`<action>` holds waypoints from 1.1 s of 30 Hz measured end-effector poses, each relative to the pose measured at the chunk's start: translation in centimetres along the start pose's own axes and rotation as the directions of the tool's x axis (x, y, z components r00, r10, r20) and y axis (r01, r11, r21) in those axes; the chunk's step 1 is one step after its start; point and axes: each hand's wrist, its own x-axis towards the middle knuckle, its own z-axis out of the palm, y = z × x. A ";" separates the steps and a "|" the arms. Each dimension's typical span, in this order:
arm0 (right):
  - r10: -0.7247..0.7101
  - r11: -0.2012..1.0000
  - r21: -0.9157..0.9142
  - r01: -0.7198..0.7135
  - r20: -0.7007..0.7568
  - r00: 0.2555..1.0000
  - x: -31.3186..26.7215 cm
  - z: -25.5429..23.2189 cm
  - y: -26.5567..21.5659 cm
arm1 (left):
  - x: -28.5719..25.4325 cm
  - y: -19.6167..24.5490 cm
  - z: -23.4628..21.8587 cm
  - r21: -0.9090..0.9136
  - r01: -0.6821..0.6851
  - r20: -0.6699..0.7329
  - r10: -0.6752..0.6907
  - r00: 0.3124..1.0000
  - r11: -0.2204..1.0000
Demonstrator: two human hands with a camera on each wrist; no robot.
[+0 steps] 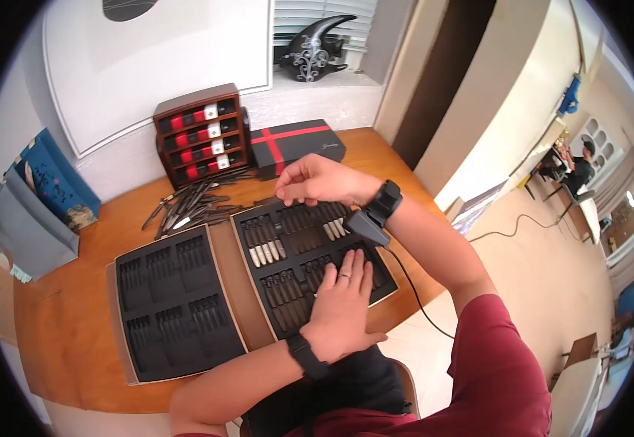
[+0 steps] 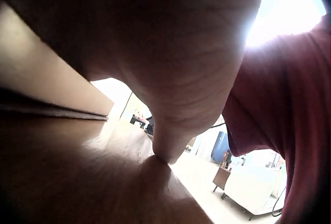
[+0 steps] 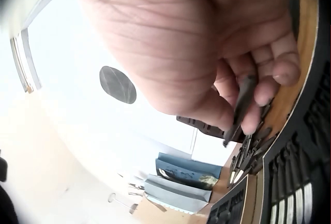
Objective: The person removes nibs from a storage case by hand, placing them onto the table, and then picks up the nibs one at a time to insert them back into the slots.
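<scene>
My right hand (image 1: 324,180) is raised over the far edge of the right-hand black tray (image 1: 257,271). Between thumb and fingers it pinches a dark slender piece (image 3: 243,102), like cutlery; most of its length is hidden by the fingers. My left hand (image 1: 339,298) lies flat, fingers spread, on the near right part of that tray, and its thumb reaches past the near edge. Rows of dark slender pieces fill several of the tray's compartments, some with pale ends (image 1: 266,254). A loose pile of similar dark pieces (image 1: 197,204) lies behind the trays.
A second black tray (image 1: 215,291) with slotted compartments lies at the left. Behind stand a wooden rack (image 1: 196,93) with red, white and black rolls and a black box (image 1: 309,148) with red ribbon. Grey and blue bags (image 1: 36,218) stand far left. A cable (image 1: 419,295) hangs from the right wrist.
</scene>
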 end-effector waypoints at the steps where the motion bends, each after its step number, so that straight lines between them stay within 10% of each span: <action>1: 0.016 0.999 0.043 -0.015 -0.025 1.000 -1.5 -0.2 0.5 | 0.1 0.0 0.0 -0.003 0.007 -0.002 -0.007 1.000 1.000; 7: -0.129 0.991 -0.003 0.134 -0.314 0.941 -11.4 -0.2 3.7 | 0.2 -0.8 -0.9 -0.033 -0.005 0.075 0.008 0.997 0.999; 12: -0.067 0.959 -0.259 -0.120 -0.612 0.788 -18.8 2.1 3.4 | 0.4 -1.6 -1.6 -0.094 -0.015 0.133 0.027 0.991 0.995; 15: -0.042 0.925 -0.319 -0.207 -0.627 0.778 -20.7 3.8 3.6 | 0.5 -1.4 -2.1 -0.080 0.001 0.158 0.012 0.987 0.997; 22: -0.586 0.546 -0.836 -0.051 -0.425 0.690 -19.6 6.1 5.7 | -0.2 -1.3 -3.1 0.031 0.060 0.157 -0.065 0.986 0.998; 33: -0.540 0.508 -0.854 -0.111 -0.416 0.732 -20.3 6.2 5.9 | 0.8 -2.1 -3.2 -0.044 0.035 0.087 -0.031 0.996 0.998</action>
